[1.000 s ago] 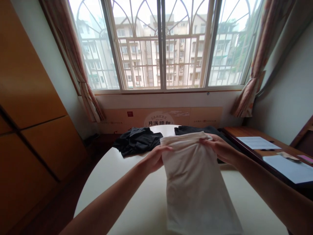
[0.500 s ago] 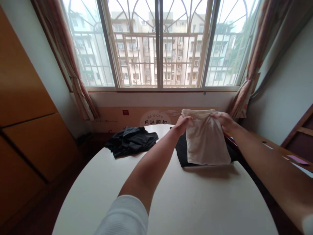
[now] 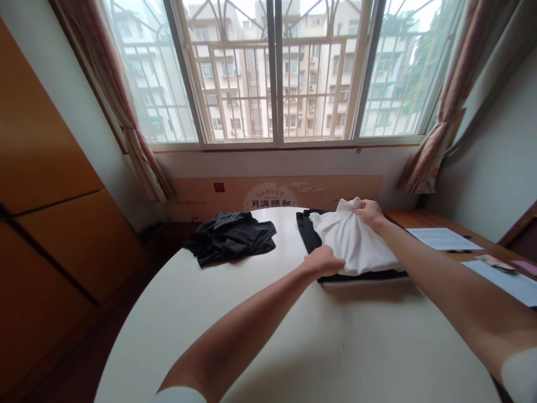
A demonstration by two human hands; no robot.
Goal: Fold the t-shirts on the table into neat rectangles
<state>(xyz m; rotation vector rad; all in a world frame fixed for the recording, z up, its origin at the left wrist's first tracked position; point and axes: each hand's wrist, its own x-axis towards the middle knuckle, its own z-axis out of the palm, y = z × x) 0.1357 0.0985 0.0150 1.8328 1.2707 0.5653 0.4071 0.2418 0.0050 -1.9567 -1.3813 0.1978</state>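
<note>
Right hand (image 3: 369, 212) with grip clenched on white cloth (image 3: 352, 240); left hand (image 3: 322, 262) at its near edge, grip indeterminate; dark garment (image 3: 308, 232) beneath, on round worktop (image 3: 251, 330).

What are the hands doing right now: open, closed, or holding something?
Left hand: closed, holding the near edge of the white garment.
Right hand: closed, holding the garment's bunched far end.

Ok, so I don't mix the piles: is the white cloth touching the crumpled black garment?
Apart. The head view shows the white cloth lying on a flat black garment, with the white tabletop showing between it and the crumpled black garment.
</note>
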